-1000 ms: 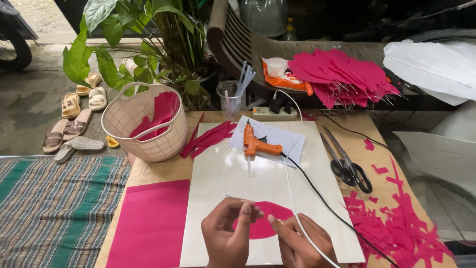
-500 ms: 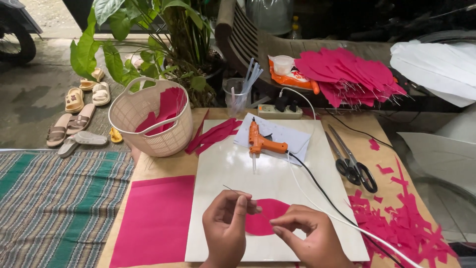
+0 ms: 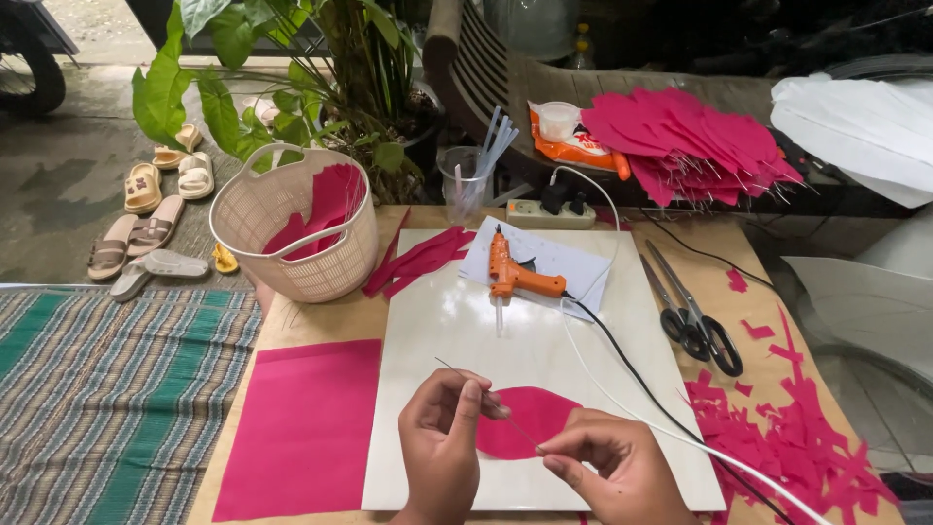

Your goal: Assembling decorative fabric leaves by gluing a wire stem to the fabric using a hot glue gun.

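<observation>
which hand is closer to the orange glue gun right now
Left. The left hand sits almost straight below the orange glue gun on the white board. The right hand is lower and off to the right, farther from it.

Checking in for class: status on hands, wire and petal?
Left hand, right hand pinch thin wire. Pink petal flat on white board. Nothing blocking.

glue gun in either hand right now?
No: the orange glue gun lies on the white board, apart from both hands, which pinch a thin wire over a pink petal.
</observation>
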